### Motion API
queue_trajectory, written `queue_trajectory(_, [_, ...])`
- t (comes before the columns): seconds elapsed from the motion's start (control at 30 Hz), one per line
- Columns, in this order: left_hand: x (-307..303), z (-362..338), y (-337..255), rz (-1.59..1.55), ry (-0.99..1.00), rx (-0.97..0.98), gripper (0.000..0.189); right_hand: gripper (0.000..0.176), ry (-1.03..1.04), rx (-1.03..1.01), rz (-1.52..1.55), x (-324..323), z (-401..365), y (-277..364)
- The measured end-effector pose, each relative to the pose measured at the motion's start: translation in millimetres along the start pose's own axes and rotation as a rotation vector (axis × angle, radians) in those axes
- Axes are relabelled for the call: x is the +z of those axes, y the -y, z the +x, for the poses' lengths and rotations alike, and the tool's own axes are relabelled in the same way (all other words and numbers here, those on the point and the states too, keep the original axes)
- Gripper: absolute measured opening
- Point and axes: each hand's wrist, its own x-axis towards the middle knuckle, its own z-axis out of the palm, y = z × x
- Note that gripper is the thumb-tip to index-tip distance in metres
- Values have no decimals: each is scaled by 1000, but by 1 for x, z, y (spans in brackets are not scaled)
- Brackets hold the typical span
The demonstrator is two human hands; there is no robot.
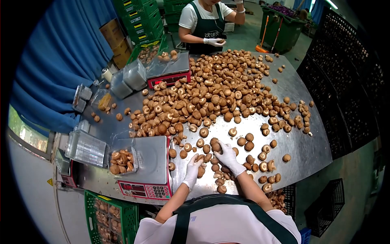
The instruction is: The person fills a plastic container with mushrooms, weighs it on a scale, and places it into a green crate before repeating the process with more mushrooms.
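Mushrooms (215, 99) brown, undersides creamy. Left grip (191, 173), right grip (228, 158) white-gloved. Bench (306, 142) silvery grey. Near scale (153, 160) grey, front red-edged. Shirt (227, 223) white, apron straps (181, 227) dark green. Curtain (53, 57) plain blue. Lower-left crate (90, 209) green. Rack (345, 81) black, hole-patterned.

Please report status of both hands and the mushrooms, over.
Left hand, right hand among loose mushrooms. Mushroom-filled tray on scale. No obstruction seen between hands.

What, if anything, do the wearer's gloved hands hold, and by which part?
Right white-gloved hand: fingers against a round brown mushroom cap. Left white-gloved hand: fingertips at another mushroom. Whether either is gripped cannot be told.
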Motion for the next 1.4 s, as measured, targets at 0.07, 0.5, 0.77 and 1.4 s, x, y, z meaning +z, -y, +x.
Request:
queue_trajectory(0.07, [1,-3,-7,-18,-38,17,50,59,1,17,7,-2,0,1])
queue_trajectory(0.5, [-11,-15,-35,-391,168,-137,31,60,408,-96,-185,-50,-6,18])
queue_trajectory(0.77, [-21,-2,-26,-538,137,-249,33,50,133,-58,-65,-64,78,2])
queue_trajectory(1.4, [10,33,-49,-296,187,-213,37,43,-30,-369,-464,-57,140,-24])
